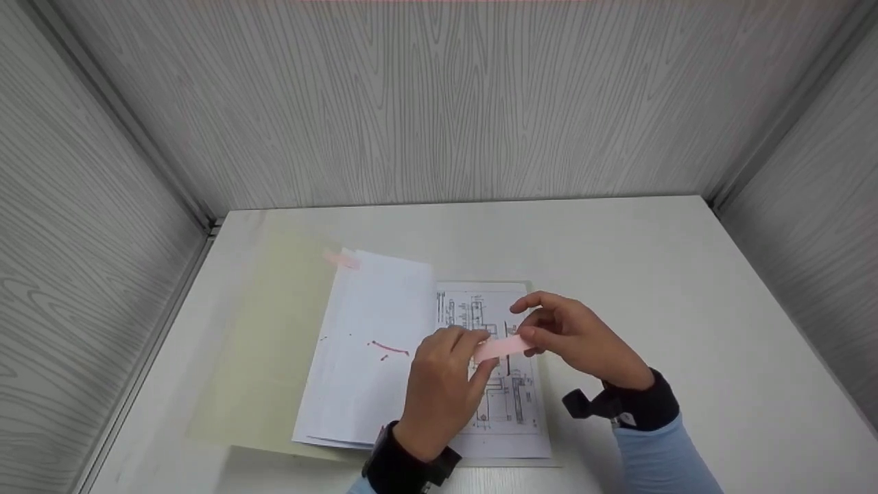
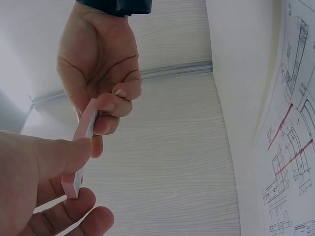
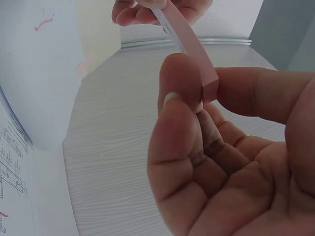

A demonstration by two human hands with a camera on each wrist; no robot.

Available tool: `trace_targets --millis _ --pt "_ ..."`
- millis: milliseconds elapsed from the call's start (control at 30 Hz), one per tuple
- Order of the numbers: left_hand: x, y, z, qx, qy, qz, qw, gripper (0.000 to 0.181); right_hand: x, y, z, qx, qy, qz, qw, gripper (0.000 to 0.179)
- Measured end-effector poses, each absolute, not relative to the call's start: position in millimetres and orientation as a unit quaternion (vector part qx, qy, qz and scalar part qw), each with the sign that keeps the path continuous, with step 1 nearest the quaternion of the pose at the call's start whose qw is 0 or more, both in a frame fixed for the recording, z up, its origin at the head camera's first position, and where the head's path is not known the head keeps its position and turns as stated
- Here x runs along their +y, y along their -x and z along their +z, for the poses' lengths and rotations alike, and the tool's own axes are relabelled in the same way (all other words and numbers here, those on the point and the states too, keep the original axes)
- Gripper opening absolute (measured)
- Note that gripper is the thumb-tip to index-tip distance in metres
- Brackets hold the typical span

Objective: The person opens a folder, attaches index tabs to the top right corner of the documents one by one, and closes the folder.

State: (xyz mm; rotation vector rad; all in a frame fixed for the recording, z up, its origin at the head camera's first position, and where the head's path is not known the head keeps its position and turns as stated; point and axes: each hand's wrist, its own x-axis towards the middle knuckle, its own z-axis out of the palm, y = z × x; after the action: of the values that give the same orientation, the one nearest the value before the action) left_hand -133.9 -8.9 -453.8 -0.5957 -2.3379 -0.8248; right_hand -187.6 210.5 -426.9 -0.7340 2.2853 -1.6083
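Note:
A narrow pad of pink sticky notes (image 1: pixel 503 348) is held between both hands above an open folder of papers. My left hand (image 1: pixel 442 384) pinches its left end between thumb and fingers. At the other end, my right hand (image 1: pixel 579 336) grips the pad between thumb and fingers, with the index finger raised off it. The pad shows its pink side and a pale printed underside, slightly bowed, in the right wrist view. Beneath the hands lies a page with technical drawings (image 1: pixel 511 412) marked with red lines.
A white sheet with red marks (image 1: pixel 370 315) is turned to the left over the pale yellow folder cover (image 1: pixel 254 357). A pink sticky tab (image 1: pixel 341 260) juts from its top corner. Wood-grain panels (image 1: pixel 439 103) border the white table (image 1: pixel 617 240) at the back and sides.

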Motion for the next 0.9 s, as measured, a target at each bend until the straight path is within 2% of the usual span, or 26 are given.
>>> trace_targets --millis 900 --pt "-7.6 133.2 -452.3 -0.864 0.234 -0.335 0.293 0.022 202.5 184.9 -425.7 0.796 0.27 -0.532 0.098 0.025"
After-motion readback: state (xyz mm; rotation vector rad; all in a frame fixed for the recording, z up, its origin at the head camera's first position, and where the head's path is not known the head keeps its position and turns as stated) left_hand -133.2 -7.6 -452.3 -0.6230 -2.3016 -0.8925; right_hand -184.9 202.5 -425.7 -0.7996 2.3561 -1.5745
